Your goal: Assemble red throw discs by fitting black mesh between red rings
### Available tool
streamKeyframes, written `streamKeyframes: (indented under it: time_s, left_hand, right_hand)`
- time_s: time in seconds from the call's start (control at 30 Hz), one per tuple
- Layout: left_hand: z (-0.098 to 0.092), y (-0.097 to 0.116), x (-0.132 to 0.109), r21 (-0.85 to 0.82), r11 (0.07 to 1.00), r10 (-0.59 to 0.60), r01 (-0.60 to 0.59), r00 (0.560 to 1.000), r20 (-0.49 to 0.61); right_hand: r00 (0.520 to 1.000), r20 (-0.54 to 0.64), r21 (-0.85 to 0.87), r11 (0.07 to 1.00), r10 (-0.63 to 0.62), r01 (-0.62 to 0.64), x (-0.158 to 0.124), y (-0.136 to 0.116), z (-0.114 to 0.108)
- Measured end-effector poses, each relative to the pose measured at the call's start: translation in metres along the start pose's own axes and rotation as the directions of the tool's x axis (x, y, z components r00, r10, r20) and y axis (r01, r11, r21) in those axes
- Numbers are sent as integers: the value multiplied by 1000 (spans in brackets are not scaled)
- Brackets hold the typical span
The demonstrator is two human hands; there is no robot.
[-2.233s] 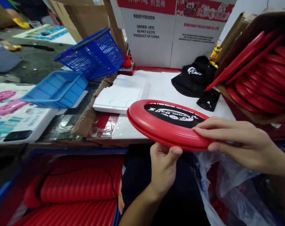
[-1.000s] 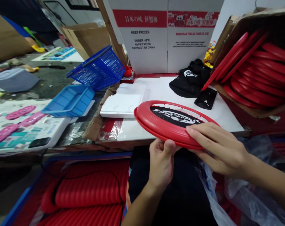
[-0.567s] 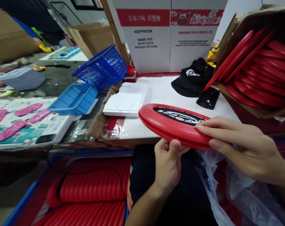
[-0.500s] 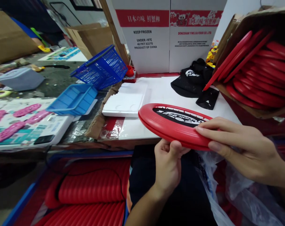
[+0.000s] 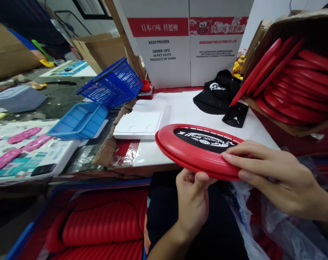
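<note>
A red plastic ring disc (image 5: 180,153) with a black mesh centre (image 5: 204,139) and white lettering is held tilted above the front edge of the white work surface (image 5: 180,104). My left hand (image 5: 193,196) grips its near rim from below, thumb up and fingers curled under the disc. At the right rim, my right hand (image 5: 277,177) pinches it, fingers on top and thumb at the side. A narrow gap runs along the disc's left edge. Black printed mesh pieces (image 5: 214,95) lie in a pile behind it.
An open carton (image 5: 261,27) of stacked red rings stands at the right. Below left, a blue crate (image 5: 25,234) holds rows of red rings. A light-blue tray (image 5: 78,121), a blue basket (image 5: 113,83) and a white foam block (image 5: 139,121) are at the left. Clear plastic bagging (image 5: 291,224) hangs lower right.
The disc is now tipped so that more of its mesh face and lettering shows. Both hands keep their hold. The whole view has shifted slightly.
</note>
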State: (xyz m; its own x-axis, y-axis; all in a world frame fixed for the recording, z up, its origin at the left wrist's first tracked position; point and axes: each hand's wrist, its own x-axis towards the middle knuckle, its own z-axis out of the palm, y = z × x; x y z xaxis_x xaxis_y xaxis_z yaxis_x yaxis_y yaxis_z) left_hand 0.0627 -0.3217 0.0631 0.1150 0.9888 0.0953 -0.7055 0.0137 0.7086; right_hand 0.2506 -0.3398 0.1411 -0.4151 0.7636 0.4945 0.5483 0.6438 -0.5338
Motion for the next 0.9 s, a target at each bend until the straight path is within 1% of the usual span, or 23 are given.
streamKeyframes:
  time_s: [0.2,0.37,0.43,0.5,0.57,0.6,0.67,0.73,0.77,0.8,0.83,0.87,0.9]
  left_hand:
    - [-1,0,0,3,1000,1,-1,1000,-9]
    - [-7,0,2,-44,999,-3,2,1000,-21]
    - [-10,0,1,-51,999,-21,20,1000,-14]
    - [-14,-2,0,-42,999,-35,35,999,-3]
    - [-20,-5,-3,-13,999,-38,38,999,13]
    - [-23,-7,-4,10,999,-39,38,999,22]
    - [-31,-8,-5,83,996,-40,36,998,43]
    - [-39,-2,-6,222,975,-27,7,996,83]
    - [-42,5,-6,333,943,-19,-28,990,138]
    - [-45,15,-4,455,885,-2,-102,975,222]
    - [-46,28,-1,553,801,45,-230,944,327]
    - [-46,41,5,601,689,138,-406,887,441]
    - [-44,56,12,600,541,248,-589,794,555]
  right_hand:
    - [997,5,-58,995,-80,81,-1,-3,5]
    - [985,-24,-149,975,-171,166,-8,4,20]
    - [976,-9,-240,948,-218,210,-14,8,28]
    - [965,12,-390,888,-260,244,-21,10,38]
    - [955,22,-521,812,-297,264,-29,11,49]
    - [950,19,-552,789,-313,271,-34,11,53]
    - [941,1,-550,786,-338,283,-40,11,59]
    - [945,-33,-512,817,-326,265,-42,10,56]
    - [951,-53,-492,836,-306,242,-40,9,52]
    - [956,-74,-476,853,-282,215,-37,9,45]
    - [960,-94,-462,865,-265,194,-32,10,36]
    - [961,-108,-451,874,-255,181,-26,12,26]
    - [961,-115,-442,879,-251,177,-19,14,16]
